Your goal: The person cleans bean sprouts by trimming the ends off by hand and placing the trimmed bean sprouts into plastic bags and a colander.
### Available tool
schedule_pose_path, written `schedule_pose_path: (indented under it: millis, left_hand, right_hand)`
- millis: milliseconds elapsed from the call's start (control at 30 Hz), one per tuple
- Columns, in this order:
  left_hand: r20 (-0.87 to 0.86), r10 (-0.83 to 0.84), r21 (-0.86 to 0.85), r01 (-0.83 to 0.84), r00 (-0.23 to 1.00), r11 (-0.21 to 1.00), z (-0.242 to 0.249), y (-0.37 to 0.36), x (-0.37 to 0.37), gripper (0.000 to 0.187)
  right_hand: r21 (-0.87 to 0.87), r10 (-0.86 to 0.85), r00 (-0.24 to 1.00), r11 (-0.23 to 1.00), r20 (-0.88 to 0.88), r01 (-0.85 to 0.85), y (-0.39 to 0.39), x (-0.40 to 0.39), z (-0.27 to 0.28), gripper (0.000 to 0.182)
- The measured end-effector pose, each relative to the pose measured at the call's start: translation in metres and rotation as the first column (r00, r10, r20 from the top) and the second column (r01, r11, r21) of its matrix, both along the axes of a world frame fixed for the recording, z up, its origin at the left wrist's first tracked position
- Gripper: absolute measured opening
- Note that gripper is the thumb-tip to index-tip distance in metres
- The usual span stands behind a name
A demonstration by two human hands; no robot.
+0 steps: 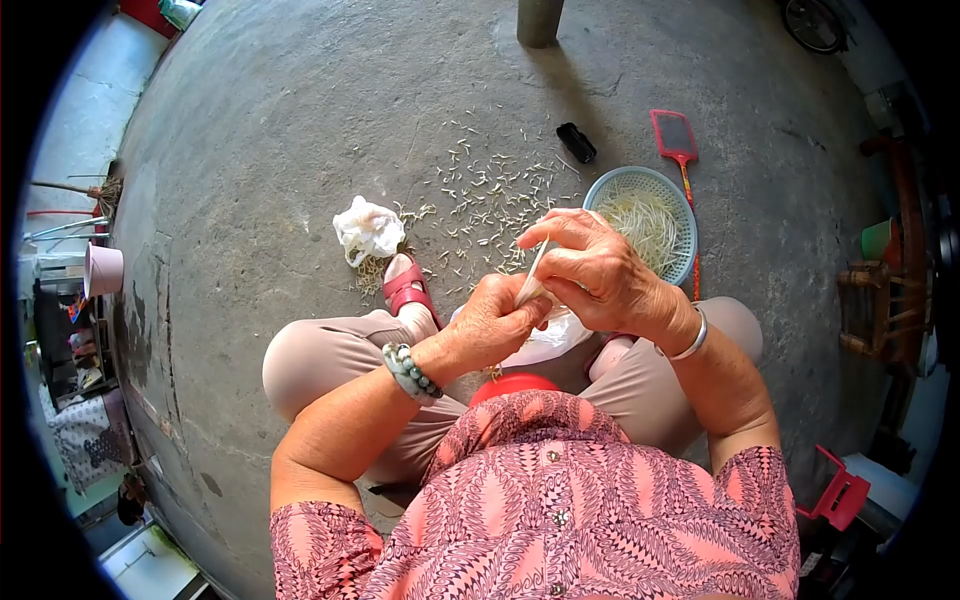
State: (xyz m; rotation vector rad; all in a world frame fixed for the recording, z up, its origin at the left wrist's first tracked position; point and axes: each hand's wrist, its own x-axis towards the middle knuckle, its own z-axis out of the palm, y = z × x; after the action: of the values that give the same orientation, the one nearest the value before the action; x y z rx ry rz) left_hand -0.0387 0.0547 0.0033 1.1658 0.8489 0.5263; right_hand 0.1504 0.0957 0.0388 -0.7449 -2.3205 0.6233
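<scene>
My left hand (495, 322) is closed around the lower end of a small bundle of pale, thin strands (532, 284). Fingers bent, my right hand (597, 268) pinches at the bundle's upper part, just to the right of and above my left hand. Beside my right hand, a light blue round basket (691, 240) holds white strands like sprouts (640, 225). Beneath my hands lies a whitish plastic bag (550, 343), partly hidden by them. Many short pale pieces (480, 190) are scattered over the floor ahead.
A crumpled white plastic bag (368, 230) lies near my red sandal (408, 290). Beyond the basket are a black object (576, 142) and a red swatter (676, 136). A post (539, 22) stands ahead. On the left is a pink bucket (103, 270), on the right a wooden chair (868, 305).
</scene>
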Motion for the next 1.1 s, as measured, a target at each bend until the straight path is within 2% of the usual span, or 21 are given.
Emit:
schedule_pose_path:
  millis: [133, 233, 333, 533, 633, 767, 867, 1000, 1100]
  left_hand:
    - [0.02, 0.017, 0.041, -0.017, 1.0, 0.999, 0.008, 0.001, 0.003, 0.033]
    - [-0.01, -0.018, -0.129, 0.016, 1.0, 0.992, 0.0, 0.001, -0.001, 0.031]
    - [0.04, -0.006, -0.169, 0.013, 0.999, 0.985, -0.001, 0.002, -0.001, 0.029]
    - [0.038, -0.037, -0.184, 0.043, 0.999, 0.982, 0.005, 0.003, -0.004, 0.027]
    - [0.031, -0.035, -0.16, 0.04, 0.999, 0.986, 0.009, 0.003, -0.003, 0.028]
    - [0.063, -0.035, -0.178, 0.046, 0.997, 0.983, 0.011, 0.003, -0.003, 0.027]
    - [0.051, -0.045, -0.152, 0.053, 0.998, 0.987, 0.003, 0.002, -0.003, 0.027]
    - [-0.005, -0.037, -0.072, 0.037, 0.999, 0.997, 0.002, 0.0, -0.001, 0.026]
    - [-0.053, -0.046, -0.01, 0.045, 0.998, 0.999, 0.007, 0.001, 0.0, 0.025]
  right_hand:
    - [-0.089, -0.014, 0.999, 0.996, -0.052, 0.01, -0.001, -0.003, 0.0, 0.005]
    - [-0.262, -0.036, 0.986, 0.965, -0.161, -0.008, -0.001, -0.003, -0.002, 0.005]
    - [-0.445, -0.095, 0.978, 0.895, -0.185, 0.003, -0.001, -0.002, 0.003, 0.003]
    - [-0.593, -0.146, 0.957, 0.805, -0.252, -0.033, 0.003, 0.004, 0.001, 0.004]
    - [-0.713, -0.248, 0.914, 0.699, -0.322, -0.061, 0.004, 0.007, 0.002, 0.004]
    - [-0.592, -0.179, 0.971, 0.805, -0.16, 0.05, 0.004, 0.009, 0.005, 0.009]
    - [-0.586, -0.08, 0.989, 0.81, -0.126, -0.009, 0.002, 0.009, 0.001, 0.011]
    - [-0.452, 0.002, 0.995, 0.891, -0.1, -0.047, 0.001, 0.005, -0.005, 0.008]
    - [-0.397, 0.002, 0.997, 0.917, -0.076, -0.032, -0.003, 0.001, -0.011, 0.007]
